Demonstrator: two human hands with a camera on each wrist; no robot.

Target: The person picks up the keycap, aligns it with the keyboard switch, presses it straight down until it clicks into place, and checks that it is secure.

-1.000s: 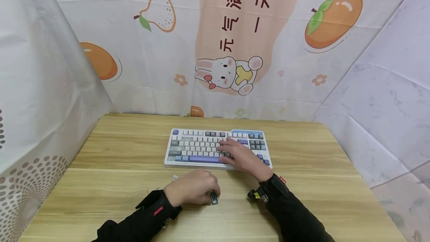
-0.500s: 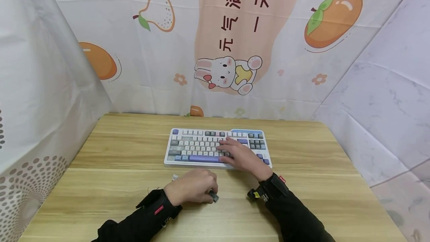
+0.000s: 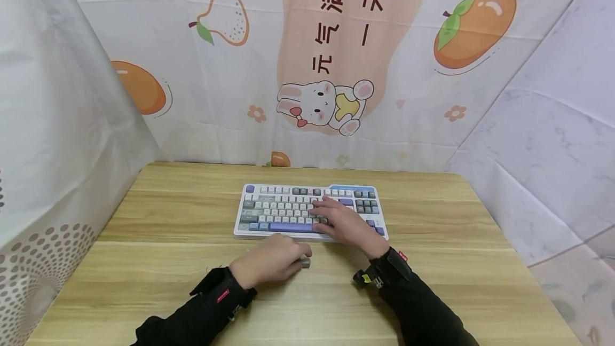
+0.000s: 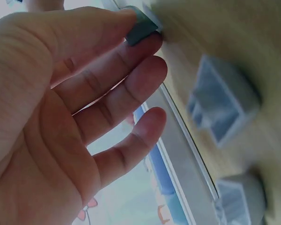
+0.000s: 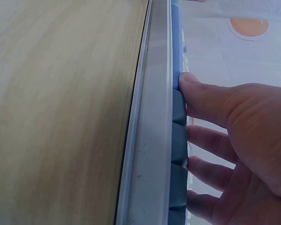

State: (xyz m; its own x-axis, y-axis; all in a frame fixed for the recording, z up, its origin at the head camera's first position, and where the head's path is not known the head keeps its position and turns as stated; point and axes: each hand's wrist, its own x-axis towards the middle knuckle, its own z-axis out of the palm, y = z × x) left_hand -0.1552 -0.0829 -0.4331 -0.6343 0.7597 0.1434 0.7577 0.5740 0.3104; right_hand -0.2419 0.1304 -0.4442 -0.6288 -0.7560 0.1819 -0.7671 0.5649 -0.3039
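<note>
My left hand [image 3: 271, 260] pinches a dark grey keycap [image 4: 141, 29] between thumb and index finger, just in front of the keyboard [image 3: 269, 235]. In the head view only one end of that keycap shows beyond the fingers. Two light grey keycaps lie on the table beside this hand in the left wrist view: one [image 4: 225, 101] with its hollow side showing, the other [image 4: 241, 201] at the bottom edge. My right hand [image 3: 343, 224] rests on the keyboard's right part, fingers spread over the keys. In the right wrist view its thumb touches the purple spacebar [image 5: 176, 51].
The wooden table [image 3: 432, 282] extends on all sides of the keyboard. A white printed curtain [image 3: 216, 95] hangs behind the table's far edge, with white cloth [image 3: 62, 95] on the left. A small dark device [image 3: 367, 277] is strapped to the right wrist.
My left hand has moved forward, closer to the keyboard's front edge, with the keycap in its fingers. The keycap has turned in the grip. The right hand stays in place.
</note>
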